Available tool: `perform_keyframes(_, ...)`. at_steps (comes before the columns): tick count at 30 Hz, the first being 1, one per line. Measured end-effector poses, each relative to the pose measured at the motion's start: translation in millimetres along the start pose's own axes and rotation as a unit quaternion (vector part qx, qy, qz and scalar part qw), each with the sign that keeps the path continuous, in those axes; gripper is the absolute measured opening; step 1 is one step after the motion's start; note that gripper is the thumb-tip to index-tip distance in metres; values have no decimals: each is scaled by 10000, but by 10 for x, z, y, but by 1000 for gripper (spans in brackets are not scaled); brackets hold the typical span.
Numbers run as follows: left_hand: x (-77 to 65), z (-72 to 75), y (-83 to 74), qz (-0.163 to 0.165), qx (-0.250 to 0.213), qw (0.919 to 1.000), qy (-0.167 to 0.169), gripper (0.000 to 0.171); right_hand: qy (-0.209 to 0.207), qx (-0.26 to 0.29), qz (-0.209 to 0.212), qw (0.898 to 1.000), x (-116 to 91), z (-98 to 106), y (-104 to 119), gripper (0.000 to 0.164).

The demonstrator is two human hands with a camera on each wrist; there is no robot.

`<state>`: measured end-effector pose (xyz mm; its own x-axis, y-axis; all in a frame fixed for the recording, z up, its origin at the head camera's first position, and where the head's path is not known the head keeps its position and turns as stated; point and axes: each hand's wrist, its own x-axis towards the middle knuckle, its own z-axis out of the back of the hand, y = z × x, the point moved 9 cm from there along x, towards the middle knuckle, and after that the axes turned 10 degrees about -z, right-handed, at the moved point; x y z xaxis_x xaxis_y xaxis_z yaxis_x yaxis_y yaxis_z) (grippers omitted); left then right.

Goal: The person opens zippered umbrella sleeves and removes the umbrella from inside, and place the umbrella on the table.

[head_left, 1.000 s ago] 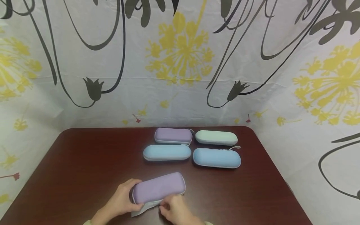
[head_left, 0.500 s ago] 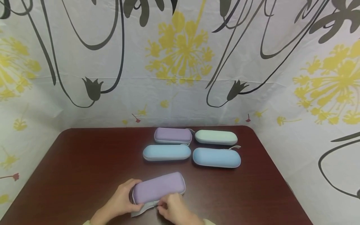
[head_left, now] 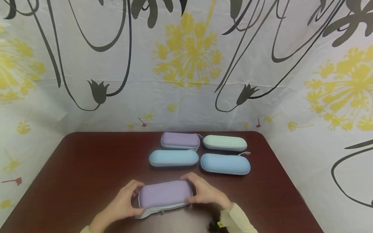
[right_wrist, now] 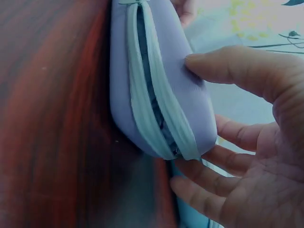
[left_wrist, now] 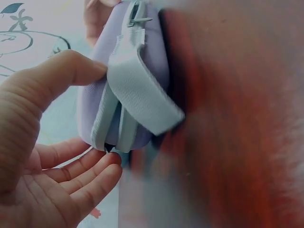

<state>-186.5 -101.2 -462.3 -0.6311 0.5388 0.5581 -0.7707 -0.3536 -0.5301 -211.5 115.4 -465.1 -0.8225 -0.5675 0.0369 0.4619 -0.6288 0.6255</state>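
Note:
A purple zippered glasses case (head_left: 165,193) lies on the table in front of me, held by one hand at each end. My left hand (head_left: 123,202) grips its left end, thumb at the front and fingers behind. Around the right end curls my right hand (head_left: 207,191), its thumb on the lid in the right wrist view. The zip (right_wrist: 151,90) gapes along the front and round the right corner, with a dark interior showing between the pale tapes. Near the left end, a grey wrist strap (left_wrist: 142,88) hangs beside the zip pull (left_wrist: 140,21).
Behind it lie another purple case (head_left: 180,140), a mint case (head_left: 225,142), a light blue case (head_left: 174,158) and a blue case (head_left: 225,163), all on the dark red-brown table (head_left: 96,165). A patterned cloth (head_left: 131,64) hangs behind the table.
My right hand has left the zip at the front and moved right and back, now gripping the case's right end. The case has turned slightly straighter; my left hand keeps its hold.

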Motion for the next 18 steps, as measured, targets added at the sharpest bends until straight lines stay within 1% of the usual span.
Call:
perform_keyframes(2, 22, 18, 37, 77, -14, 10000, -1, 62, 30, 65, 110, 9999, -45, -17, 18, 64)
perform_keyframes(4, 58, 26, 67, 41, -61, 10000, 39, 61, -33, 76, 134, 9999, -102, -26, 36, 66)
perform_keyframes(8, 153, 24, 126, -117, -138, 9998, 116, 54, -237, 11, 107, 9997, -239, -55, 74, 66)
perform_keyframes(11, 231, 5, 179, -113, -169, 9996, 190, 45, -434, 61, 57, 9990, -351, -87, 111, 61)
perform_keyframes(15, 314, -65, 240, -29, -161, 9996, 229, 39, -502, 568, -123, 9970, -480, -187, 203, 49)
perform_keyframes(18, 360, -132, 276, 71, -58, 9998, 198, 38, -476, 1011, -377, 9930, -542, -300, 275, 42)
